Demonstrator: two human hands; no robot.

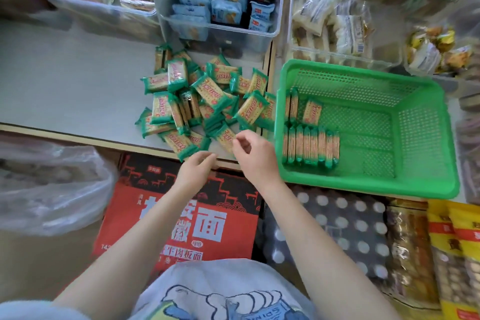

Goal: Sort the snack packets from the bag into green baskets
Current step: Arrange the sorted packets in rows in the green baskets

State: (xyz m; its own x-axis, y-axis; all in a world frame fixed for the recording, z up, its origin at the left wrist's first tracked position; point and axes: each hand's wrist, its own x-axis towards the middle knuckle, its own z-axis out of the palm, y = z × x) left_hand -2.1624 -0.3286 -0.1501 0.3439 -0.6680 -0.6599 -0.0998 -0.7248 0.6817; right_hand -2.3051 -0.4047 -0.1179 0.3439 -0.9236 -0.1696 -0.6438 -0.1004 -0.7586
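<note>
The grey shelf top (65, 80) runs across in front of me, and on its right part sits the green basket (428, 138), its near edge hanging a little past the shelf's lip. Behind them stand clear plastic bins; the middle bin (270, 34) holds blue-wrapped biscuit packs. Below the shelf edge I see a red and black noodle carton (145, 215), and a crumpled clear plastic bag (52, 189) to its left.

The loose pile of green-edged cracker packets (205, 96) lies on the shelf just left of the basket, its right side touching the basket wall. Inside the basket, a row of cracker packets (311, 147) stands on edge against the near-left corner, with a few more packets (302, 109) behind it along the left wall.

My right hand (255, 156) hovers at the pile's near edge, fingers loosely curled, thumb and forefinger close together, holding nothing. My left hand (194, 167) is beside it at the shelf's lip, fingers relaxed and empty, their tips just short of the nearest packet.
</note>
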